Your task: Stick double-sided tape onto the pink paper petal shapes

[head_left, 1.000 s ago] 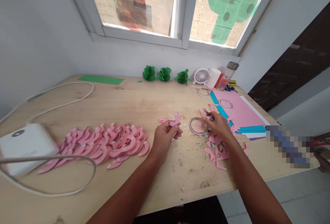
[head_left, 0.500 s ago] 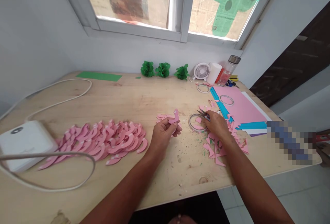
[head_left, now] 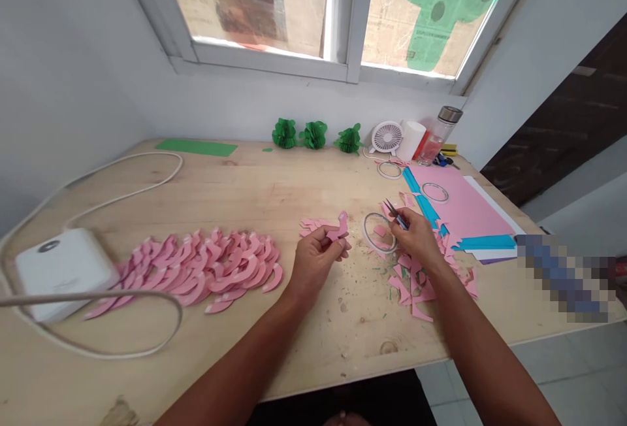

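Observation:
My left hand [head_left: 318,253] pinches a small curved strip of pink paper [head_left: 342,223] with a whitish patch at its upper end. My right hand [head_left: 416,236] is closed around a pair of small scissors [head_left: 396,213], blades pointing up and left. A roll of white double-sided tape [head_left: 366,230] is at the same hand's fingertips, tilted above the tabletop. Pink paper scraps [head_left: 409,285] lie under and around that hand. Left of my left hand is a heap of curved pink paper strips [head_left: 196,269], many with whitish ends. More small pink pieces [head_left: 311,225] lie just behind my left hand.
A white box-shaped device [head_left: 68,272] with a looping cable [head_left: 117,351] sits at left. Green paper ornaments [head_left: 312,135], a small fan [head_left: 387,137] and a glass bottle [head_left: 438,138] line the wall. Pink sheets [head_left: 470,210], blue strips [head_left: 487,242] and another tape roll [head_left: 435,193] are at right.
The tape roll by my right hand has tipped up, and the scissors point more upward. My left hand still holds the pink strip. The whole view has shifted slightly.

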`<state>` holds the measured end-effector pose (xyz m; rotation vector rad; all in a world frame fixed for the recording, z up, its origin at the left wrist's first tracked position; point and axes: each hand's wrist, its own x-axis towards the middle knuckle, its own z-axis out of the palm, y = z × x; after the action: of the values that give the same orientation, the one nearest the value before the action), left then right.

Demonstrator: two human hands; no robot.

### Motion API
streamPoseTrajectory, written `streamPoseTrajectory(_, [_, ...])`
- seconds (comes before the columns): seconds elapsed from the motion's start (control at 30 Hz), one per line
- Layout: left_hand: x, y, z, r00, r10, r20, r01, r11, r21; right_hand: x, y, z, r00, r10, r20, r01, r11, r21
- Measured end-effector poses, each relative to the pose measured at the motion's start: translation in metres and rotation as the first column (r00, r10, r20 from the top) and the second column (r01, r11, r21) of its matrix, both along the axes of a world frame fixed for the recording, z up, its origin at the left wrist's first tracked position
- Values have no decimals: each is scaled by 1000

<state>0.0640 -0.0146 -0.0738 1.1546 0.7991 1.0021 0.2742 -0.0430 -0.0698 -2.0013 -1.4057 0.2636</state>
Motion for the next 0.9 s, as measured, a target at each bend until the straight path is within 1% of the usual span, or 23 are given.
streamPoseTrajectory(0.17, [1,-5,2,999,-26,-27,29,992,124,-6,-2,2,999,42,-25,-43,998,-36])
streamPoseTrajectory(0.3, [1,-9,3,995,-92,-30,96,979,182,-11,-3,3,997,74,33,-72,996,-44])
streamPoseTrajectory(0.4, [0,-11,4,990,-96,-102,119,957,265,-14,-5,4,992,96,78,-93,995,-42])
streamPoseTrajectory(0.43, [0,-11,4,986,-82,-145,125,940,318,-14,-5,4,991,101,87,-98,994,-42])
streamPoseTrajectory(0.5, [-1,-12,4,969,-54,-242,159,884,439,-15,-5,4,989,104,102,-100,994,-43])
streamPoseTrajectory(0.57, [-1,-13,3,945,-33,-325,215,812,542,-14,-4,4,988,103,115,-99,994,-43])
streamPoseTrajectory(0.63, [0,-14,1,919,-13,-394,274,740,615,-14,-4,3,987,103,126,-98,994,-42])
streamPoseTrajectory(0.73, [3,-15,-6,878,44,-477,345,633,693,-16,-5,4,986,108,127,-105,994,-34])
streamPoseTrajectory(0.8, [4,-15,-11,851,86,-518,380,579,721,-17,-5,5,987,117,111,-115,993,-27])
streamPoseTrajectory(0.83, [5,-14,-13,842,103,-530,391,562,729,-18,-6,6,988,119,101,-117,993,-24])
streamPoseTrajectory(0.9, [6,-12,-17,829,120,-546,404,548,732,-20,-6,7,989,120,86,-119,993,-24])
